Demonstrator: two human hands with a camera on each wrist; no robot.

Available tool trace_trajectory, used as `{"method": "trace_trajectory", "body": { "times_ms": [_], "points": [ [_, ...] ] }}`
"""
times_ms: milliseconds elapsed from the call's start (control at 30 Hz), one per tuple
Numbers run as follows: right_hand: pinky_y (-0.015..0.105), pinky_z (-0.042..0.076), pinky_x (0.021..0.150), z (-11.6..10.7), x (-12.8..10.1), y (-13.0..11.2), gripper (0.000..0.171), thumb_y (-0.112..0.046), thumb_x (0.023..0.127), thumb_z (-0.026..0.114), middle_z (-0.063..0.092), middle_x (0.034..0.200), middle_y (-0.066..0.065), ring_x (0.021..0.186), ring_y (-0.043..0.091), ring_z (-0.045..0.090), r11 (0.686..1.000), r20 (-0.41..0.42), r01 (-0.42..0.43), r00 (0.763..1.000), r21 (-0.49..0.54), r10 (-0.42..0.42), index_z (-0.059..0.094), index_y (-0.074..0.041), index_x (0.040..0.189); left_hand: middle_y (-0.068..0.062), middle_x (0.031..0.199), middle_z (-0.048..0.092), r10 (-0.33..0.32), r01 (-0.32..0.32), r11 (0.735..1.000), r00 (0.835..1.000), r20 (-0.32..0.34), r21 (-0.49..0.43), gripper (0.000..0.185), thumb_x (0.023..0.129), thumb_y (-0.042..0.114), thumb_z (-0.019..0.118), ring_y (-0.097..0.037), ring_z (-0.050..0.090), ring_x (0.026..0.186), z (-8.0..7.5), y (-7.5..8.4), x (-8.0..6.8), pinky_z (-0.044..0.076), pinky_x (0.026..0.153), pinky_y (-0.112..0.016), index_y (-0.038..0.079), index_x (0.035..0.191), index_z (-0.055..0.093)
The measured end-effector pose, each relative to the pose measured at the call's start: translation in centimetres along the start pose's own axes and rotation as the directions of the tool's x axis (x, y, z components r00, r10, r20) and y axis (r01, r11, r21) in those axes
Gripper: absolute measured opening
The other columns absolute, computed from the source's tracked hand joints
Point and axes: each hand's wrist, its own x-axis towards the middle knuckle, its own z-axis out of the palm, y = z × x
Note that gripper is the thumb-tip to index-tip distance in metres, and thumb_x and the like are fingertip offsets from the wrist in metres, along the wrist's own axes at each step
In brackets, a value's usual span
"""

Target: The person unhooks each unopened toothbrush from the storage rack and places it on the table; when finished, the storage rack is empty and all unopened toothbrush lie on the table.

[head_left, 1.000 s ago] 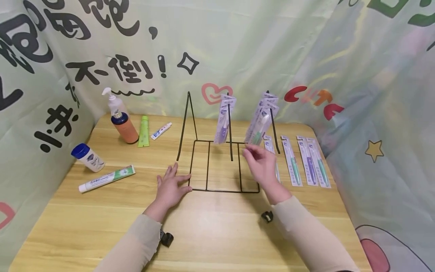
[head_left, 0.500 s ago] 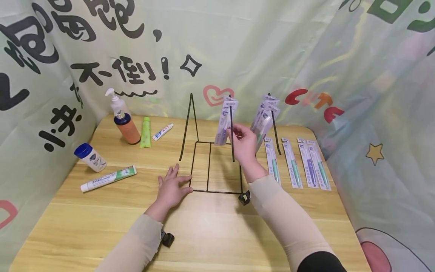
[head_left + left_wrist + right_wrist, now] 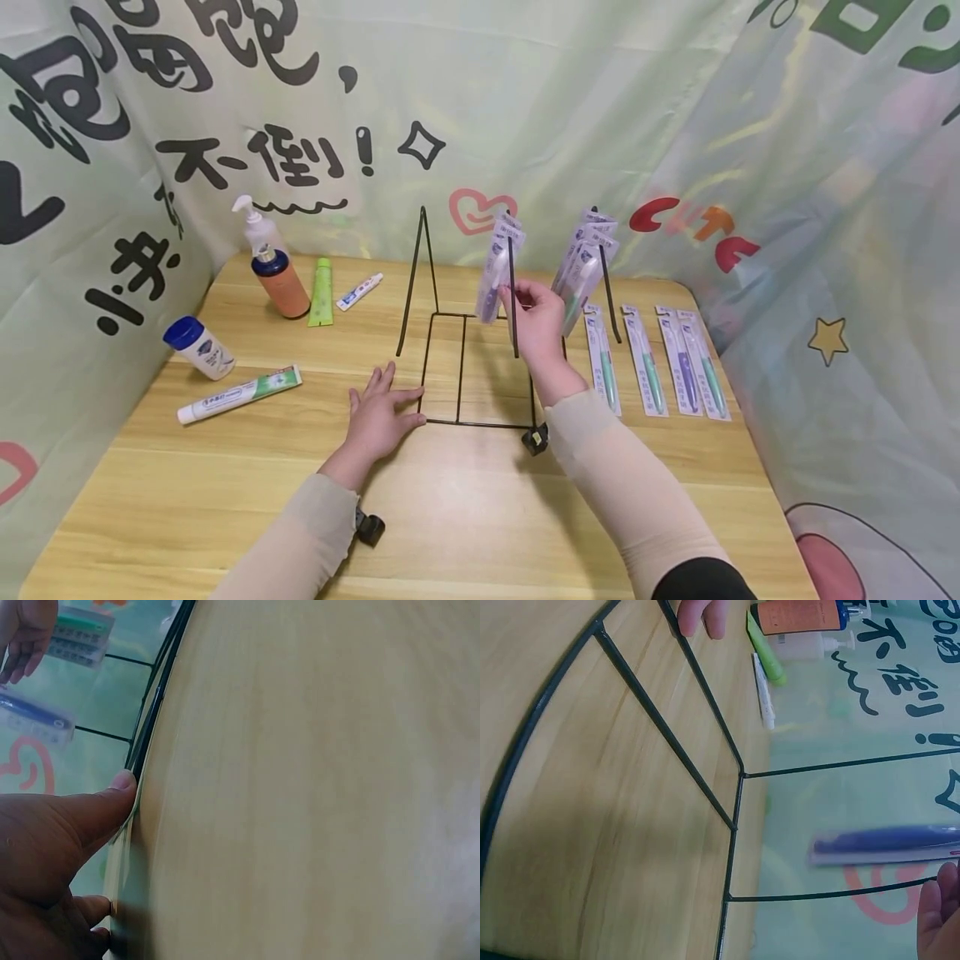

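My right hand [image 3: 542, 321] is raised beside the rack's middle hook, thumb and fingertips pinching the edge of a packaged toothbrush [image 3: 491, 279]. That pack, with a purple handle, hangs there with another behind it. The toothbrush [image 3: 885, 841] looks blurred in the right wrist view. Several packaged toothbrushes [image 3: 577, 271] hang from the right hook; the left hook [image 3: 411, 287] carries none. My left hand [image 3: 377, 417] lies spread on the table, its thumb [image 3: 101, 810] against the front left corner of the black wire rack [image 3: 459, 375].
Several toothbrush packs [image 3: 645, 362] lie flat at the right. On the left are a pump bottle [image 3: 279, 287], a white bottle with blue cap [image 3: 198, 346], a toothpaste tube [image 3: 240, 394], a green tube [image 3: 320, 292] and a small tube [image 3: 360, 290]. A printed curtain [image 3: 562, 125] encloses the table.
My right hand has moved left from the right hook's packs to the middle hook. The packs on the middle hook have shifted and turned slightly. My left hand stays on the rack's corner.
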Motion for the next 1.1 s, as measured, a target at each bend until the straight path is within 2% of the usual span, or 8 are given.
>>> {"method": "trace_trajectory", "body": {
  "times_ms": [233,367,600,767,867,933,1033,1100],
  "points": [
    [0.014,0.051,0.064,-0.9,-1.3,0.1,0.010,0.005,0.094,0.075,0.073,0.092,0.032,0.073,0.020,0.066,0.993,0.037,0.068,0.997,0.100,-0.072,0.072,0.015,0.095,-0.019,0.175,0.013,0.003,-0.003,1.000,1.000,-0.001,-0.004,0.051,0.093,0.034,0.083,-0.044,0.005,0.161,0.0,0.0,0.0,-0.013,0.120,-0.074,0.017,0.139,0.071],
    [0.019,0.057,0.067,-1.7,-2.2,0.1,0.007,0.012,0.094,0.070,0.070,0.088,0.036,0.070,0.017,0.066,0.975,0.089,0.072,0.992,0.211,-0.093,0.069,0.019,0.093,-0.018,0.175,0.012,0.001,-0.001,1.000,1.000,0.003,-0.004,0.050,0.093,0.034,0.083,-0.044,0.005,0.161,0.0,0.0,0.0,-0.013,0.120,-0.074,0.017,0.139,0.072],
    [0.022,0.061,0.071,-4.5,-4.5,-0.1,0.004,0.020,0.094,0.062,0.073,0.087,0.017,0.075,0.011,0.067,0.951,0.193,0.062,0.973,0.302,-0.125,0.064,0.022,0.095,-0.019,0.175,0.013,0.006,-0.006,1.000,1.000,-0.003,0.004,0.050,0.093,0.034,0.083,-0.044,0.005,0.161,0.1,0.0,-0.1,-0.012,0.119,-0.075,0.017,0.139,0.072],
    [0.025,0.063,0.070,-7.7,-6.8,-0.3,0.004,0.021,0.091,0.064,0.074,0.087,0.011,0.075,0.009,0.069,0.947,0.281,0.155,0.930,0.280,-0.235,0.067,0.018,0.093,-0.021,0.175,0.014,0.011,-0.011,1.000,1.000,-0.008,0.006,0.050,0.093,0.033,0.083,-0.045,0.006,0.161,0.1,0.1,-0.1,-0.011,0.119,-0.076,0.016,0.138,0.072],
    [0.026,0.063,0.070,-10.1,-8.6,-0.1,0.012,0.026,0.088,0.061,0.074,0.088,0.014,0.076,0.010,0.070,0.916,0.321,0.225,0.887,0.331,-0.333,0.066,0.017,0.093,-0.020,0.175,0.013,0.008,-0.008,1.000,1.000,-0.008,0.006,0.050,0.093,0.033,0.083,-0.044,0.006,0.161,0.1,0.1,-0.1,-0.011,0.119,-0.075,0.017,0.139,0.072],
    [0.026,0.063,0.071,-12.1,-10.0,0.2,0.017,0.029,0.086,0.057,0.075,0.089,0.012,0.078,0.011,0.070,0.894,0.346,0.220,0.865,0.389,-0.364,0.066,0.017,0.094,-0.021,0.175,0.014,0.013,-0.012,1.000,1.000,-0.009,0.009,0.050,0.092,0.033,0.083,-0.045,0.006,0.161,0.1,0.1,0.0,-0.011,0.119,-0.076,0.016,0.139,0.072],
    [0.027,0.063,0.071,-15.4,-12.0,1.1,0.020,0.031,0.087,0.054,0.075,0.091,0.005,0.079,0.010,0.071,0.908,0.394,0.122,0.871,0.401,-0.292,0.065,0.017,0.095,-0.020,0.175,0.013,0.012,-0.012,1.000,1.000,-0.006,0.006,0.051,0.092,0.033,0.083,-0.045,0.005,0.161,0.1,0.1,0.0,-0.012,0.119,-0.076,0.017,0.139,0.071],
    [0.027,0.063,0.069,-17.7,-13.3,2.1,0.015,0.028,0.090,0.056,0.075,0.090,0.000,0.077,0.009,0.071,0.945,0.423,0.009,0.893,0.326,-0.154,0.066,0.018,0.095,-0.020,0.175,0.013,0.014,-0.014,1.000,1.000,-0.009,0.007,0.051,0.092,0.033,0.083,-0.045,0.005,0.161,0.1,0.0,-0.1,-0.012,0.119,-0.076,0.017,0.139,0.071]
  ]
}}
